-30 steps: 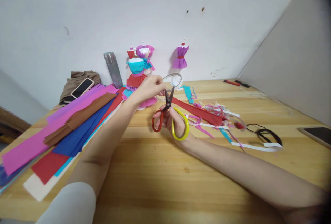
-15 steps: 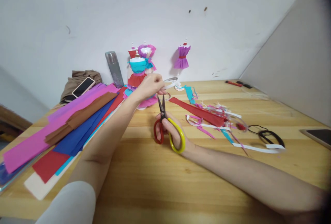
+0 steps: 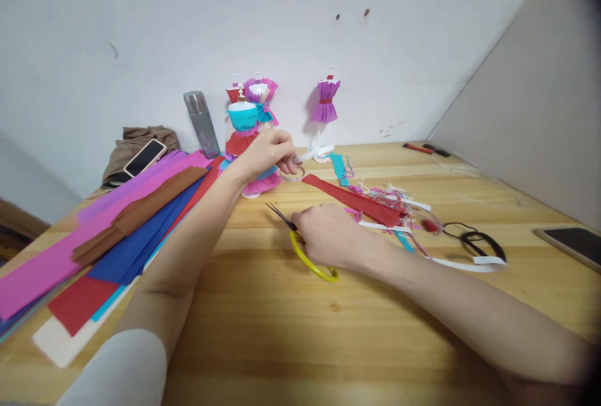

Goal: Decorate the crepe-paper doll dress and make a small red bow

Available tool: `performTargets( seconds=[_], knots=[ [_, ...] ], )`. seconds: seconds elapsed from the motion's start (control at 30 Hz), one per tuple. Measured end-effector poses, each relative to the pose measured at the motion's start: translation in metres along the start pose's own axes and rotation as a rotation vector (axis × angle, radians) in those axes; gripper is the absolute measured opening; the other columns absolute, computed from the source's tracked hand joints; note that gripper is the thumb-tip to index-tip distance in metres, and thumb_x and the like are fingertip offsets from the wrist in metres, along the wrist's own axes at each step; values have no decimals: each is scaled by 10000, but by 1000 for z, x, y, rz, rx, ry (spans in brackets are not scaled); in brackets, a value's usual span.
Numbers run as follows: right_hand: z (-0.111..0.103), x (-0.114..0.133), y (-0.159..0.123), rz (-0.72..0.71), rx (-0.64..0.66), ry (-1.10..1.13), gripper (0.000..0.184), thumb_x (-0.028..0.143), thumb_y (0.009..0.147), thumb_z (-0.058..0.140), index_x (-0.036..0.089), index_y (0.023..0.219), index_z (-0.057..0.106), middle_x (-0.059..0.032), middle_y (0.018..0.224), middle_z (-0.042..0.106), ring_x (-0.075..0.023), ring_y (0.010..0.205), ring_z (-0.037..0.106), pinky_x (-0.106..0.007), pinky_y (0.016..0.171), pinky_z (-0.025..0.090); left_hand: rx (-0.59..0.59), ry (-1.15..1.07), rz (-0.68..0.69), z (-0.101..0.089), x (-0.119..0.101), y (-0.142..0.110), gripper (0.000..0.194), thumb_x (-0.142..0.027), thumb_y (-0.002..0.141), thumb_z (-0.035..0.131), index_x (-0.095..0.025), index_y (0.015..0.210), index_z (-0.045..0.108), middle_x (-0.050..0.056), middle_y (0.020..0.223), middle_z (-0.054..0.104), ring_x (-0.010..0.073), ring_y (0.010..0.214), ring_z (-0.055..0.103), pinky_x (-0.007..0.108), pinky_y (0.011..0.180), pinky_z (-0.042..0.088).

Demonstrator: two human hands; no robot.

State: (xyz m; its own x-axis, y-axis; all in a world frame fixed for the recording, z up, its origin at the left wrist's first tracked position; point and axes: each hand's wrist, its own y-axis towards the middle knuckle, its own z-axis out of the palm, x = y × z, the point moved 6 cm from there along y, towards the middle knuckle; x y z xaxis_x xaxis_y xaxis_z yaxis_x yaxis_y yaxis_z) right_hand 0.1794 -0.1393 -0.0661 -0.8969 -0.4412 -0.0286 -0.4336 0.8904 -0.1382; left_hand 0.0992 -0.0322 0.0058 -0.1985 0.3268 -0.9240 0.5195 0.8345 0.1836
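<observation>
My left hand [image 3: 272, 151] is closed, pinching a short white strip [image 3: 319, 153] that sticks out to the right of the fingertips. A thin ring [image 3: 292, 174], perhaps a tape roll, shows just under those fingers. Lower and to the right, my right hand [image 3: 323, 234] grips a pair of scissors with a yellow handle loop [image 3: 310, 263]. Their dark blades point left and look closed; the hand hides the other loop. Behind my left hand stand several small dress forms [image 3: 243, 119] in coloured paper dresses.
Coloured paper sheets [image 3: 141, 231] cover the left side, with a phone [image 3: 145, 157] and grey flask [image 3: 201, 123] behind. At right lie a red strip [image 3: 352, 198], paper scraps, a black cord [image 3: 483, 246] and another phone [image 3: 573, 244]. A purple-dressed form [image 3: 325, 102] stands near the wall.
The scissors have turned from pointing up to pointing left, and my right hand has rolled over, its back now showing. The white strip has gone from a loop to nearly straight.
</observation>
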Motion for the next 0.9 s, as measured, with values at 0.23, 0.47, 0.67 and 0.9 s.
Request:
performTargets(
  seconds=[0.23,0.47,0.67,0.9],
  knots=[
    [9,6,-4,-69,209,-12,335,297,878,652,113,1131,772,-205,1074,800,-357,962,773,-365,725,494,169,-40,21,13,8,0,226,-72,834,540,-163,632,585,20,521,663,126,495,657,207,529,460],
    [-39,-13,-37,-215,136,172,221,143,923,498,182,839,698,-49,764,702,-145,607,530,-296,593,301,208,18,-52,13,13,0,232,-39,866,572,-149,665,603,22,530,665,116,507,649,211,583,485],
    [-78,-99,-33,163,-529,310,290,149,856,484,205,906,764,-51,770,692,-187,680,568,-334,701,386,266,8,-93,16,17,-4,286,6,913,517,-111,676,625,45,560,693,105,525,638,211,606,473],
    [-20,-107,15,-116,-60,711,207,163,784,550,214,731,744,4,646,654,-156,624,583,-295,649,463,371,52,-167,24,29,-4,265,41,915,530,-77,753,703,48,591,710,112,516,620,245,650,502]
  ],
)
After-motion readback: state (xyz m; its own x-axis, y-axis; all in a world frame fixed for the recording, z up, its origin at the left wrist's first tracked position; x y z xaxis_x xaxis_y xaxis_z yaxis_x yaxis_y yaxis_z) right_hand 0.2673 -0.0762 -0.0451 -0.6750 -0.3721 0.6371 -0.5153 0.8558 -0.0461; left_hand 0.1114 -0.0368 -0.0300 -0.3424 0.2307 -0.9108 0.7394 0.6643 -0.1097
